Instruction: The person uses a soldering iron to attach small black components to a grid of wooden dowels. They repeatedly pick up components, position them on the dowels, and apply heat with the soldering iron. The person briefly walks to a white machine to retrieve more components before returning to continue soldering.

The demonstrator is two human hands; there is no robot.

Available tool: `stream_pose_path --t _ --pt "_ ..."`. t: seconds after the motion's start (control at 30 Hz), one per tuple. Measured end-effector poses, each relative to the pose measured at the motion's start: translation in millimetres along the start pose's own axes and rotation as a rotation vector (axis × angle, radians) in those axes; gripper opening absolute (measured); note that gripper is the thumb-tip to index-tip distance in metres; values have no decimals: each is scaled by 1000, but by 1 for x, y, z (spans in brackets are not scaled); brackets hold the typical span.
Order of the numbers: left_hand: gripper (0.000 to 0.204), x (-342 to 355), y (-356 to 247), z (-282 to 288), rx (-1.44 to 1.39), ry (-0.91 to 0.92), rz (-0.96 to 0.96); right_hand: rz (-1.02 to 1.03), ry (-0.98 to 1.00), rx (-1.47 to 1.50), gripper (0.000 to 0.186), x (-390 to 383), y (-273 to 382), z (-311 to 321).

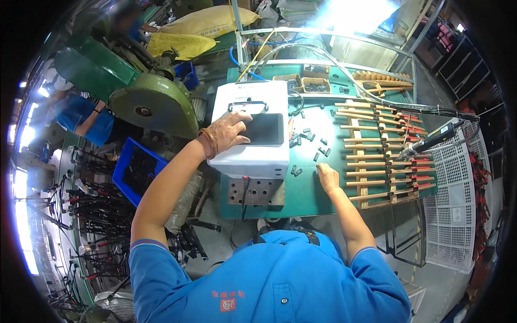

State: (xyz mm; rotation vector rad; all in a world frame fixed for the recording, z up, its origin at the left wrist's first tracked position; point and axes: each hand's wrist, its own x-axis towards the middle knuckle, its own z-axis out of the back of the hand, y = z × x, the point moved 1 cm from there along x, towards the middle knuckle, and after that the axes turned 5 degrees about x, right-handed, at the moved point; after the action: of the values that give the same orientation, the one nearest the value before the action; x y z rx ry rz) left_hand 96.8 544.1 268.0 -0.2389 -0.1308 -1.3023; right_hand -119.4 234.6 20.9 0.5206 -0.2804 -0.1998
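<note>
A white box-shaped machine (247, 161) with a black handle stands on the green table. On its top lies a black phone-like slab (265, 129). My left hand (228, 132) rests on the machine's top with its fingers apart, touching the slab's left edge. Right of the machine, my right hand (328, 177) is low over the table with its fingers curled together; whatever they may hold is hidden. Small black plastic parts (316, 156) lie scattered just beyond it.
To the right, a wooden rack (355, 134) carries several sticks with black and red parts. Cardboard boxes (315, 85) of small parts stand at the back. A green press (151, 105) and a blue bin (134, 167) are left. A co-worker's blue sleeve (81, 113) shows there.
</note>
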Motion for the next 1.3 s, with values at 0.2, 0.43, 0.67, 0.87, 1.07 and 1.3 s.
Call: stream_pose_path --t 0.2,0.43,0.67,0.87,1.07,1.3 --pt "25 -12 -7 5 -252 -118 204 -50 -272 123 13 16 12 10" --pt "13 -84 26 -13 -389 -778 707 322 -268 443 34 66 173 135" --pt "28 -62 -13 -36 -430 -616 815 548 13 67 39 89 228 120" --pt "30 -59 -14 -27 -532 -467 975 589 -19 72 39 92 226 115" --pt "31 -70 -43 -13 -11 -747 1050 663 -130 267 41 78 239 119" --pt "22 -177 -270 -130 113 -1159 1483 907 877 804 26 -123 227 45"
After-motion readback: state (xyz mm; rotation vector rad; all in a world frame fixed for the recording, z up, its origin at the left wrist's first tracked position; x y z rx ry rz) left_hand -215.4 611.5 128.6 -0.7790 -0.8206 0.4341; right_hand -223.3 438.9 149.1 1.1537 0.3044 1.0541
